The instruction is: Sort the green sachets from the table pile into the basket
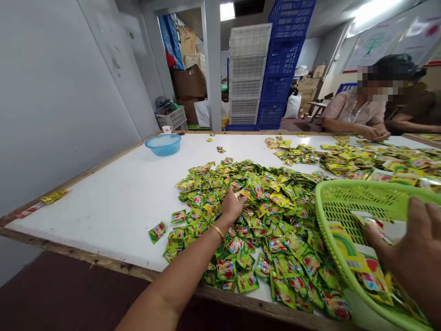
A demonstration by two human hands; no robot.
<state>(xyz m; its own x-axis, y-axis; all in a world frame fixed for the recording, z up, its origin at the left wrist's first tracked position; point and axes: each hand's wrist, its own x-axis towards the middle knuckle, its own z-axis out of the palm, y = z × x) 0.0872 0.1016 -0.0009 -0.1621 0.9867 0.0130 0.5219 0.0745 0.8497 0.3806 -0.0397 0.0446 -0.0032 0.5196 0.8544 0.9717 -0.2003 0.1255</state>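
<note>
Packets (285, 262) heap on the white surface (113, 197) around the left hand (233, 202), grip unclear; crates (247, 69), one o'clock; right hand (409, 248) spread at packet-holding green basket (322, 216), four o'clock.

Sachet pile (272, 220) mid table (103, 197); basket (321, 207) to pile's R, w/ packs (347, 248) in; basin (163, 146) back L; crates (248, 69) stacked behind.

White table (113, 202) with green packets (275, 216) and blue basket (163, 145).

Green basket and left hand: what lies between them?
Small green and yellow packets, heaped from the left hand to the green basket; the head view shows it.
</note>
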